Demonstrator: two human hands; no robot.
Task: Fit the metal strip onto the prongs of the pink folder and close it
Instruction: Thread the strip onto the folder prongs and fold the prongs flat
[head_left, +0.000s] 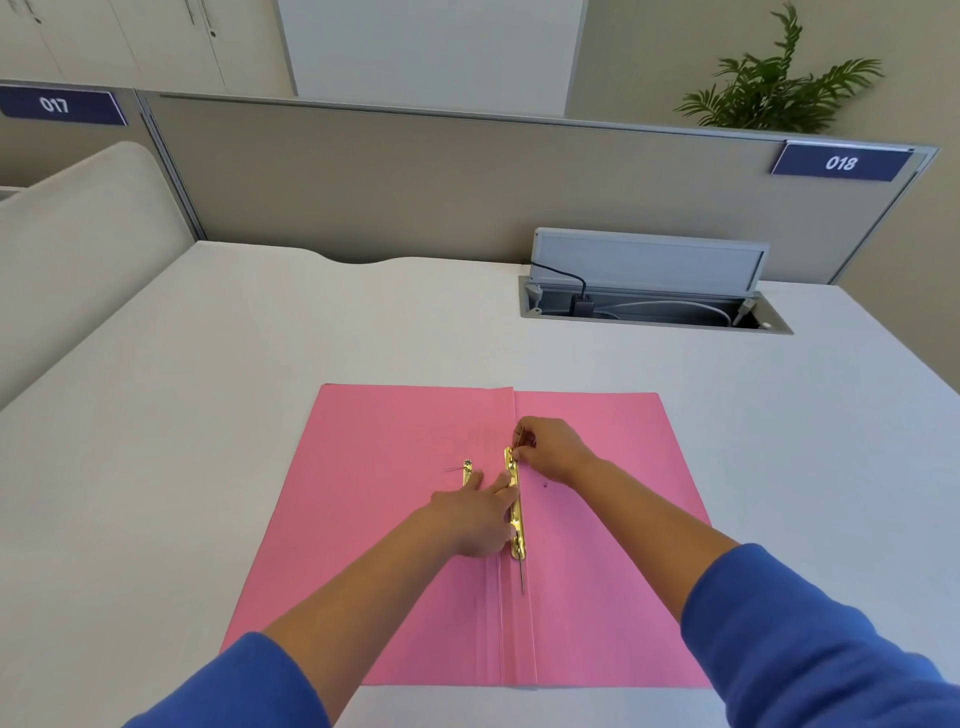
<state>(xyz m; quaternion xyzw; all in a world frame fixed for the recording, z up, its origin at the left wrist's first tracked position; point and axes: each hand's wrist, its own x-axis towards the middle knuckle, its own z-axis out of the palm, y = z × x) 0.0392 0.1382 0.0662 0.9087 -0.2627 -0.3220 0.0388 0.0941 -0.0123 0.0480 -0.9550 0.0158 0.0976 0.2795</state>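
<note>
Mid-frame, our left hand flat pins the metal strip — right hand pinches the prong; bending follows, we judge.

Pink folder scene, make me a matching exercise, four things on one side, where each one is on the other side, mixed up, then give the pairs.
Things:
1. left hand
2. right hand
3. pink folder
4. cable box

Places:
A. lying open and flat on the white desk
B. pinching at the far end of the long gold strip
C. set into the desk by the partition, lid up
D. pressed flat just left of the long gold strip

Pairs: 1-D, 2-B, 3-A, 4-C
</note>
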